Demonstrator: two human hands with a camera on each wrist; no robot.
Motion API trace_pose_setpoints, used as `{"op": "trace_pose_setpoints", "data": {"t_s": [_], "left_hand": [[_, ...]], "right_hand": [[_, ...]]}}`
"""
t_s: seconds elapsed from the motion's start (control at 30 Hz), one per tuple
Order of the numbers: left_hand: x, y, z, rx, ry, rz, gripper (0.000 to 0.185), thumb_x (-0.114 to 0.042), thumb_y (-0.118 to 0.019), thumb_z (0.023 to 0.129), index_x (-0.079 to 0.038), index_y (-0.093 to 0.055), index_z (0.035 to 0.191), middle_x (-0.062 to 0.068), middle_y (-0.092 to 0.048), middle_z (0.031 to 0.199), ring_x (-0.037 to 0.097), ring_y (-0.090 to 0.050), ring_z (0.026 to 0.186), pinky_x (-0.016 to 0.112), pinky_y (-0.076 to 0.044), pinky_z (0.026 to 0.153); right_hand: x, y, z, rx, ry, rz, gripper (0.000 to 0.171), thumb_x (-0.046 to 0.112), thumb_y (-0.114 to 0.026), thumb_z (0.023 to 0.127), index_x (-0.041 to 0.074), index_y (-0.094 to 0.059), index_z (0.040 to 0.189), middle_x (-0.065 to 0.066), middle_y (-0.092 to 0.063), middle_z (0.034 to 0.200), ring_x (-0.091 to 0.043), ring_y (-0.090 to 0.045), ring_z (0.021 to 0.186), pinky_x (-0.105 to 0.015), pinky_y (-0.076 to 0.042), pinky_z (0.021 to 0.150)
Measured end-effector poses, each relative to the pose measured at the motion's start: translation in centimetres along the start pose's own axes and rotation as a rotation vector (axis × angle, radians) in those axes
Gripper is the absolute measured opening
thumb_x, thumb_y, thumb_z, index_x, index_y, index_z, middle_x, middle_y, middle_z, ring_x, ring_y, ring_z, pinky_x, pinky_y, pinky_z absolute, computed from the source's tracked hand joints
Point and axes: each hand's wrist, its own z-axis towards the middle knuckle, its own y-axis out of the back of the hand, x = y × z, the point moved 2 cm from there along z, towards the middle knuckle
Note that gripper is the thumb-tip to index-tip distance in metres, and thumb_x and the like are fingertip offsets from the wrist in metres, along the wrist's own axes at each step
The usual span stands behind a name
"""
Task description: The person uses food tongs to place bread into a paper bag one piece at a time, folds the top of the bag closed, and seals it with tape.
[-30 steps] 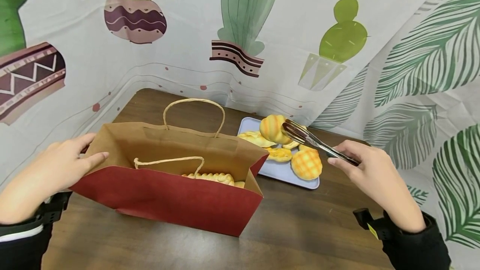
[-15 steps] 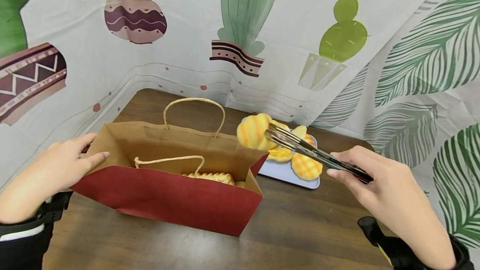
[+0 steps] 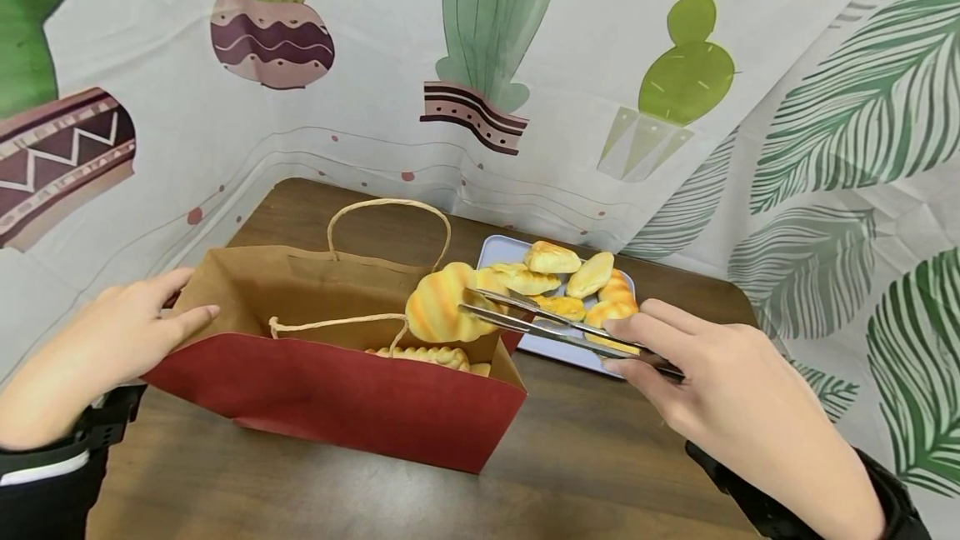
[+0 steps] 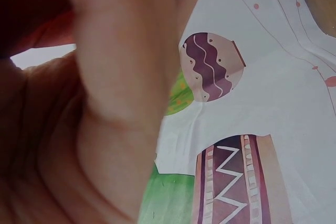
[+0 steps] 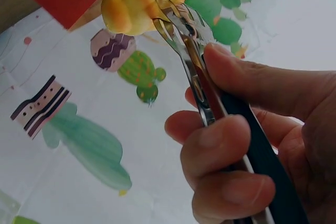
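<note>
A red paper bag [image 3: 330, 407] with a brown inside and twisted-cord handles stands gaping on the table. My left hand [image 3: 135, 327] grips its left rim, the thumb over the edge. In my right hand [image 3: 727, 394] are metal tongs [image 5: 265, 150] with dark handles, fingers and thumb wrapped round them. Between the tong tips sits a plump, ridged yellow-orange bread roll [image 3: 441, 303], held over the right part of the bag's mouth. Deeper in the bag a braided bread [image 3: 431, 356] shows, partly hidden by the front wall. The left wrist view is mostly filled by the hand.
Behind and right of the bag lies a pale blue tray [image 3: 492, 249] bearing several breads, among them an oblong bun [image 3: 591, 275]. The brown wooden table [image 3: 592, 457] ends against a white cloth [image 3: 375, 40] printed with cacti and leaves.
The tongs have carried the bread roll leftward from the tray to over the bag's opening, my right hand moving with them. My left hand and the bag have stayed put.
</note>
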Motion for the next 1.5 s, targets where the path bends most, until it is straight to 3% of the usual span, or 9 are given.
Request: {"op": "trace_pose_setpoints", "data": {"t_s": [0.27, 0.4, 0.6, 0.9, 1.07, 1.17, 1.33, 1.5], "left_hand": [[0.2, -0.2, 0.1, -0.007, 0.001, -0.011, 0.057, -0.032, -0.052, 0.093, 0.011, -0.038, 0.128, 0.043, -0.050, 0.111, 0.062, -0.046, 0.099, 0.066, -0.039, 0.075], [0.1, -0.1, 0.0, -0.011, 0.000, -0.013, 0.055, -0.032, -0.052, 0.093, 0.010, -0.039, 0.126, 0.042, -0.052, 0.108, 0.061, -0.047, 0.097, 0.065, -0.040, 0.073], [0.2, -0.2, 0.0, 0.005, 0.012, -0.017, 0.058, -0.034, -0.051, 0.093, 0.011, -0.037, 0.128, 0.043, -0.050, 0.111, 0.061, -0.045, 0.099, 0.067, -0.038, 0.076], [0.4, -0.2, -0.1, 0.003, 0.020, -0.025, 0.060, -0.035, -0.051, 0.093, 0.011, -0.036, 0.130, 0.043, -0.049, 0.114, 0.062, -0.044, 0.102, 0.068, -0.037, 0.078], [0.5, -0.5, 0.0, -0.021, 0.005, -0.014, 0.056, -0.035, -0.051, 0.093, 0.008, -0.040, 0.128, 0.041, -0.052, 0.111, 0.061, -0.046, 0.100, 0.068, -0.038, 0.075], [0.5, -0.6, 0.1, -0.019, 0.003, -0.011, 0.059, -0.036, -0.051, 0.093, 0.008, -0.039, 0.130, 0.042, -0.050, 0.114, 0.062, -0.045, 0.102, 0.069, -0.038, 0.076], [0.5, -0.6, 0.2, -0.002, 0.008, -0.012, 0.064, -0.037, -0.050, 0.094, 0.012, -0.035, 0.132, 0.044, -0.044, 0.120, 0.062, -0.041, 0.106, 0.070, -0.035, 0.081], [0.3, -0.5, 0.0, -0.006, 0.006, -0.017, 0.062, -0.035, -0.050, 0.094, 0.013, -0.036, 0.130, 0.044, -0.045, 0.118, 0.062, -0.042, 0.105, 0.069, -0.036, 0.080]], "right_hand": [[2.2, -0.1, 3.1, 0.084, 0.073, -0.053, 0.034, 0.021, -0.081, 0.066, 0.024, -0.048, 0.074, 0.019, -0.037, 0.067, 0.001, -0.017, 0.042, -0.013, -0.018, 0.041], [2.6, -0.7, 4.5, 0.194, 0.076, -0.102, 0.037, 0.022, -0.082, 0.067, 0.021, -0.045, 0.070, 0.016, -0.035, 0.062, -0.002, -0.022, 0.042, -0.016, -0.018, 0.041], [3.2, -1.2, 6.7, 0.328, 0.104, -0.138, 0.024, 0.023, -0.078, 0.071, 0.021, -0.055, 0.074, 0.014, -0.046, 0.067, -0.007, -0.038, 0.049, -0.019, -0.027, 0.042], [4.9, -2.6, 10.0, 0.505, 0.129, -0.192, 0.024, 0.005, -0.064, 0.069, 0.021, -0.049, 0.060, 0.009, -0.038, 0.049, -0.012, -0.037, 0.046, -0.025, -0.027, 0.040], [5.8, -3.6, 10.9, 0.434, 0.214, -0.222, 0.033, -0.003, -0.055, 0.066, 0.020, -0.038, 0.050, 0.008, -0.035, 0.048, -0.011, -0.031, 0.043, -0.026, -0.029, 0.042], [6.1, -4.0, 11.2, 0.394, 0.240, -0.242, 0.036, -0.004, -0.051, 0.065, 0.020, -0.029, 0.048, 0.008, -0.027, 0.049, -0.010, -0.023, 0.044, -0.025, -0.023, 0.041], [6.2, -4.4, 11.8, 0.430, 0.236, -0.180, 0.040, -0.006, -0.050, 0.067, 0.019, -0.024, 0.050, 0.007, -0.019, 0.052, -0.010, -0.015, 0.050, -0.022, -0.015, 0.042], [6.3, -4.8, 12.2, 0.507, 0.232, -0.169, 0.040, -0.005, -0.052, 0.069, 0.019, -0.026, 0.050, 0.007, -0.022, 0.053, -0.010, -0.018, 0.048, -0.021, -0.019, 0.042]]}}
